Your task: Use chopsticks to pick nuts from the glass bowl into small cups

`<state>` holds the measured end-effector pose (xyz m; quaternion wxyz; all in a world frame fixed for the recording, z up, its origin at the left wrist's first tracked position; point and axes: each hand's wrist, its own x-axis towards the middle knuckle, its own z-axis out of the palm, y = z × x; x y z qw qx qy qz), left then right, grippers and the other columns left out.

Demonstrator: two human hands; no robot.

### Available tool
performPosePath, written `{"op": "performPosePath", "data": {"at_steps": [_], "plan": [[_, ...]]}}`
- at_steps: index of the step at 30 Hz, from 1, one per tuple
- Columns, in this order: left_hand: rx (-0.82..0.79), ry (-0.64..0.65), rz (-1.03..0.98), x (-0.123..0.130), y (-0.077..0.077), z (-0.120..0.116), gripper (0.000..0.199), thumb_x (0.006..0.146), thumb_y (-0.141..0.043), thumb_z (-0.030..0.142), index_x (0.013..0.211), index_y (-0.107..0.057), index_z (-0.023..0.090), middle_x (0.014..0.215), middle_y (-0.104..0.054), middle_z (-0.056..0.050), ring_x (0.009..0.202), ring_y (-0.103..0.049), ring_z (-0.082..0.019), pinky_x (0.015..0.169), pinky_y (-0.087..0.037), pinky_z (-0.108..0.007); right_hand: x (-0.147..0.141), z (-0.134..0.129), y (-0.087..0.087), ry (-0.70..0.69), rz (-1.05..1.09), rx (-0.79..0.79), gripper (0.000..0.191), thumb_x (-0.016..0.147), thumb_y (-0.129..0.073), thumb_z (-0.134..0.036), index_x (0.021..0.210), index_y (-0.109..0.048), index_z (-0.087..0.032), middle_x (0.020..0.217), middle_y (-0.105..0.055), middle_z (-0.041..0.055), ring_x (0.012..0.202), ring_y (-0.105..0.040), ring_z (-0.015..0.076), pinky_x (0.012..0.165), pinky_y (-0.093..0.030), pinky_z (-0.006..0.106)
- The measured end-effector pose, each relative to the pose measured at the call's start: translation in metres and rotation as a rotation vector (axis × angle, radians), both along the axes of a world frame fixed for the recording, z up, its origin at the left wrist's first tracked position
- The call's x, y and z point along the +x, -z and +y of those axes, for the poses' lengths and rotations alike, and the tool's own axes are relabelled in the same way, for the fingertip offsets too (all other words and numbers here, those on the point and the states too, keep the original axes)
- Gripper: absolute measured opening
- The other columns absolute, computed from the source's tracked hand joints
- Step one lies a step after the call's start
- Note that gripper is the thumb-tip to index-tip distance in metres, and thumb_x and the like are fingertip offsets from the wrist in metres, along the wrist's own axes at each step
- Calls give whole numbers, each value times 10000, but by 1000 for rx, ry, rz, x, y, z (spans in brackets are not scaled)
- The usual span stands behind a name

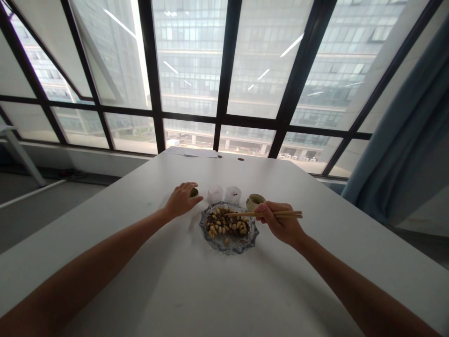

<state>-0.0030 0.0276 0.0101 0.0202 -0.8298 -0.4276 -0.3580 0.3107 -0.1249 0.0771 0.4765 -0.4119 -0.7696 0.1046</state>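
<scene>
My left hand (pixel 182 200) is curved around a small, dark green round object (pixel 194 192), perhaps a cup, mostly hidden by the fingers. In my right hand (pixel 280 222) is a pair of wooden chopsticks (pixel 289 214), their tips over the food on a scalloped glass plate (pixel 229 248). Pale, pistachio-like nuts (pixel 224 229) lie there with small darker pieces. Behind the plate stand two small white paper cups, the left one (pixel 215 194) beside the right one (pixel 233 194), which has something dark inside. A cream cup (pixel 255 201) with a greenish inside stands just beyond my right hand.
The white table (pixel 217 299) reaches toward large windows. Near its far edge lie white papers (pixel 191 152) and two small dark discs, one by the papers (pixel 220 156) and one further right (pixel 241 159). A blue curtain (pixel 400 135) hangs at the right.
</scene>
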Motion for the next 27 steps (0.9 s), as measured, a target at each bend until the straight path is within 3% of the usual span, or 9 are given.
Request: {"op": "performPosePath", "data": {"at_steps": [4, 9, 14, 19, 27], "plan": [[-1, -41, -151, -6, 15, 1, 586, 840, -646, 509, 1296, -545, 157, 1348, -591, -161, 1283, -527, -306, 1107, -417, -463, 2, -3, 6, 7, 26, 19, 449, 994, -494, -472, 747, -719, -172, 591, -694, 57, 484, -625, 150, 461, -498, 254], [-134, -73, -287, -6, 24, 6, 650, 800, -670, 552, 1290, -528, 150, 1330, -595, -173, 1239, -565, -306, 1058, -462, -462, 5, -7, 14, 39, 90, -26, 463, 983, -502, -504, 754, -720, -165, 577, -671, 55, 477, -600, 147, 448, -490, 254], [-251, -93, -322, -6, 22, 2, 742, 796, -652, 603, 1342, -489, 128, 1322, -615, -185, 1161, -622, -292, 1023, -480, -449, 4, -10, 25, 73, 130, -67, 466, 968, -514, -528, 775, -726, -161, 586, -673, 59, 482, -584, 145, 435, -477, 246], [-371, -168, -283, -6, 15, -5, 833, 786, -632, 664, 1394, -446, 126, 1196, -685, -172, 1052, -670, -293, 920, -521, -424, 3, -15, 36, 84, 102, -157, 469, 914, -590, -557, 669, -691, -170, 542, -657, 55, 455, -576, 143, 423, -476, 241], [-401, -189, -271, -7, 10, -10, 763, 723, -680, 684, 1258, -511, 167, 1126, -710, -143, 991, -688, -291, 833, -532, -380, -3, -23, 46, 154, 280, -49, 511, 933, -535, -597, 671, -678, -183, 538, -673, 57, 444, -598, 146, 405, -493, 240]]}}
